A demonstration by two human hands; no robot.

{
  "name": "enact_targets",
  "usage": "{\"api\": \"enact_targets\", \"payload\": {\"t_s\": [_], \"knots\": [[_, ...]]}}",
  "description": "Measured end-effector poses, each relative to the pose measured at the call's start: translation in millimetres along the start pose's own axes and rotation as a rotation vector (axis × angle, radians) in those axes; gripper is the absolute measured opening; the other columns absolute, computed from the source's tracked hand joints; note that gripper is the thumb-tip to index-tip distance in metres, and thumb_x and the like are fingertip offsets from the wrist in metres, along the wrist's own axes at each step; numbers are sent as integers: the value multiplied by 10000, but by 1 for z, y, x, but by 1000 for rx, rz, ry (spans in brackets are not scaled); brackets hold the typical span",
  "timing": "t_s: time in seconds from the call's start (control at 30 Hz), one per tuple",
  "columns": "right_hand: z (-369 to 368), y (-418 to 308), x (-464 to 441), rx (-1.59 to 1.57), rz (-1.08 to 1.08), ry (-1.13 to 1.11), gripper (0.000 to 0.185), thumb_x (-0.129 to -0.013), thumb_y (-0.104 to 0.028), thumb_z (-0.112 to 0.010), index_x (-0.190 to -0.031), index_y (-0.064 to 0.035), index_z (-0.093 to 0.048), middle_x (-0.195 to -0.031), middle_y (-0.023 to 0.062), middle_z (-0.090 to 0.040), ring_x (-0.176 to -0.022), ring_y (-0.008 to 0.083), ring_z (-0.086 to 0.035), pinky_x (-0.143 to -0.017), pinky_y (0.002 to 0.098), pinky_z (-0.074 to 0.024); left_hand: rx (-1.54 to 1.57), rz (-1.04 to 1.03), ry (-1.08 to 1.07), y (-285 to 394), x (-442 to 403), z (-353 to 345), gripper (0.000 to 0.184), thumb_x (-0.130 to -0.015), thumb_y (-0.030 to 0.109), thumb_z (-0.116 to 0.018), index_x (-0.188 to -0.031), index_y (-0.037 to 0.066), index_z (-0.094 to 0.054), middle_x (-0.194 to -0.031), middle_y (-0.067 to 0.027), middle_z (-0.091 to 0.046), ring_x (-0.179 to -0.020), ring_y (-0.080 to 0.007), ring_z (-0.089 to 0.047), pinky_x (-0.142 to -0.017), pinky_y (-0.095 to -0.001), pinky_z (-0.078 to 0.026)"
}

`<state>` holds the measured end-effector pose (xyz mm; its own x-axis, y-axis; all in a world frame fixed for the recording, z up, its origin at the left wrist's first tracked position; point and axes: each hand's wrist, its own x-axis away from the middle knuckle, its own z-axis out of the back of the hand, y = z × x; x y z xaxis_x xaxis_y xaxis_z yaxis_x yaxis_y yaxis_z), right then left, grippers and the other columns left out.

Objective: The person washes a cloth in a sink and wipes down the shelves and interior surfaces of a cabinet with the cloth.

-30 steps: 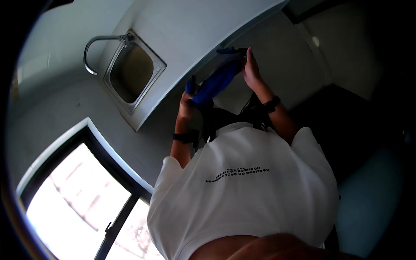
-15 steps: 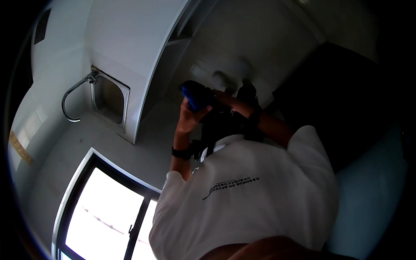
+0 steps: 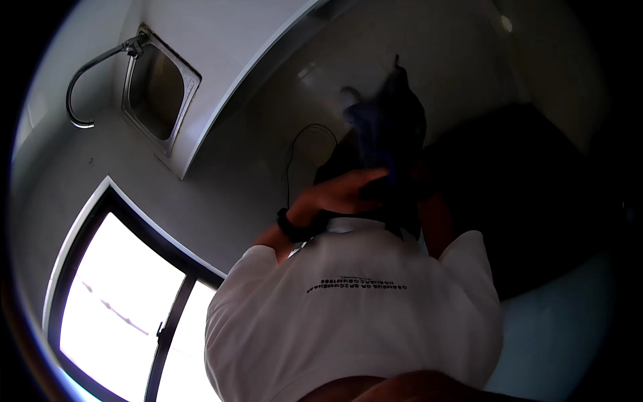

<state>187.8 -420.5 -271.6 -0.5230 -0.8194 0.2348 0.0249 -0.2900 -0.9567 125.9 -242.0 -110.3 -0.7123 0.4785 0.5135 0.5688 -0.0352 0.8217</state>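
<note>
In front of my white shirt hangs a dark blue cloth-like item, spread out downward with a narrow tip at its far end. My left hand, with a black band on its wrist, reaches across to the near end of this cloth, its fingers closed at a brighter blue part. My right hand is close to the cloth's other side, but deep shadow hides its fingers. Dark clothing or straps below my hands blend into the shade.
A metal sink with a curved faucet is set in the white counter at upper left. A bright window stands at lower left. A thin dark cable loops near my left forearm. A large black surface lies right.
The bunched blue item has opened out and now hangs farther forward and to the right. My left hand moved right and nearer my chest. The sink and window have shifted up-left and left in view.
</note>
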Motion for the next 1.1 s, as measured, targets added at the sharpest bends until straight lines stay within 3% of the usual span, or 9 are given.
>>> {"api": "enact_targets", "payload": {"t_s": [0.07,0.13,0.33,0.6,0.73,0.87,0.93,1.03,1.1], "knots": [[6,7,-2,-77,-38,77,577,-733,-260,-671,-1241,-70,-471,-1178,191,-537,-1119,338,-498,-906,409,-393,43,-17,-11,-19,-12,9,493,-783,39,-674,-1228,26,-463,-1153,-164,-554,-1036,-251,-570,-858,-341,-470],[14,15,-8,-142,-64,163,598,-733,-263,-671,-1259,-76,-457,-1200,189,-525,-1142,337,-479,-931,408,-368,-140,-147,274,-33,-20,12,442,-772,39,-672,-1182,24,-508,-1120,-159,-568,-1007,-305,-581,-825,-356,-485],[48,43,-44,-293,8,404,661,-733,-274,-671,-1314,-93,-414,-1265,183,-491,-1210,333,-422,-1004,406,-294,-470,-159,669,-39,-34,43,267,-774,12,-649,-1036,27,-604,-973,-128,-601,-957,-305,-586,-797,-369,-490],[155,73,-169,-194,575,651,747,-732,-288,-671,-1388,-116,-358,-1352,174,-444,-1301,328,-347,-1103,404,-196,-1404,-644,1329,-21,-20,179,101,-810,7,-626,-910,-6,-613,-879,-114,-618,-792,-213,-597,-707,-302,-476],[185,90,-229,-113,821,677,779,-732,-294,-671,-1415,-124,-337,-1384,171,-427,-1335,326,-319,-1140,403,-159,-1653,-569,1291,4,-41,208,262,-824,198,-659,-1045,63,-613,-1065,-94,-598,-973,-226,-543,-830,-360,-423],[151,114,-315,530,414,129,530,-749,-248,-602,-1236,-62,-509,-1154,180,-573,-1133,313,-491,-999,433,-338,-1924,-106,1139,0,-76,206,649,-765,524,-678,-1246,118,-516,-1324,-82,-451,-1196,-231,-378,-977,-449,-287],[126,131,-372,844,171,-127,435,-757,-224,-567,-1146,-31,-595,-1039,184,-646,-1032,307,-577,-929,448,-427,-1863,-200,1156,-11,-85,222,704,-752,539,-682,-1271,110,-478,-1323,-99,-444,-1188,-254,-390,-978,-457,-298],[48,192,-415,958,403,353,474,-711,-224,-585,-1146,-35,-610,-1200,160,-577,-1184,272,-493,-1035,439,-327,-1900,-413,1205,-36,-89,243,710,-763,502,-695,-1264,74,-430,-1221,-159,-467,-1121,-310,-460,-898,-469,-427],[40,200,-408,985,521,484,476,-722,-214,-570,-1161,-33,-604,-1261,143,-546,-1238,259,-452,-1076,420,-282,-2000,-377,1190,-39,-73,246,610,-799,481,-667,-1220,87,-469,-1202,-148,-475,-1121,-296,-471,-938,-466,-405]]}}
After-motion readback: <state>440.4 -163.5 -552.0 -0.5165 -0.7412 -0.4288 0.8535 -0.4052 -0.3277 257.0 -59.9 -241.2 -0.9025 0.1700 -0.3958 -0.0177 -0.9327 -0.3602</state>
